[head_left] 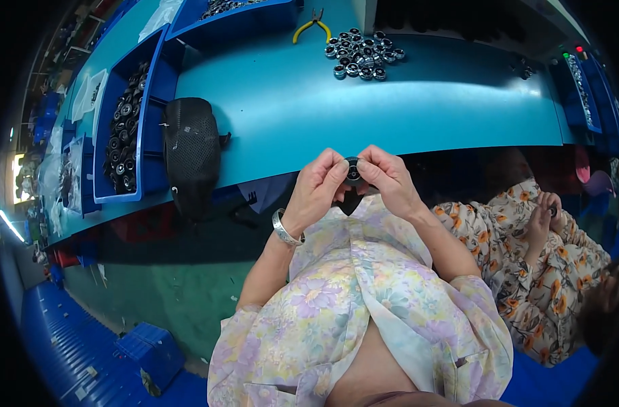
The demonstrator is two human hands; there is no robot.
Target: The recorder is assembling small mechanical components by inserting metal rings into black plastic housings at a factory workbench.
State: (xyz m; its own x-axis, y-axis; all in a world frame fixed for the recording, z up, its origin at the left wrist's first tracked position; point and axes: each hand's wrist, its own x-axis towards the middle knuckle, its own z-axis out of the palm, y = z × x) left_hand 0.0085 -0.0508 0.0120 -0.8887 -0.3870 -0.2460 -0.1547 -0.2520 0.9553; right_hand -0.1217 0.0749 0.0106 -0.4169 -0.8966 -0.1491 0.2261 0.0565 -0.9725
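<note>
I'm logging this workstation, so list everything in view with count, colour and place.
Round part: one, black, between both hands
Pile of round parts: many, chrome and black, table's far side
Pliers: one, yellow-handled, left of the pile
Small parts: several, dark, table's right
Mesh item: one, black, table's near edge, left
Left bin: one, blue, holding many black parts
Far bin: one, blue, upper left
Right-end bins: at least two, blue
Table: one, teal, centre
Crate: one, blue, floor, lower left
Co-worker: one, orange-flowered clothing, right
Far-left clutter: uncountable, mixed colours
Bracelet: one, silver, left wrist
Hands: two, bare, centre; left hand, right hand
</note>
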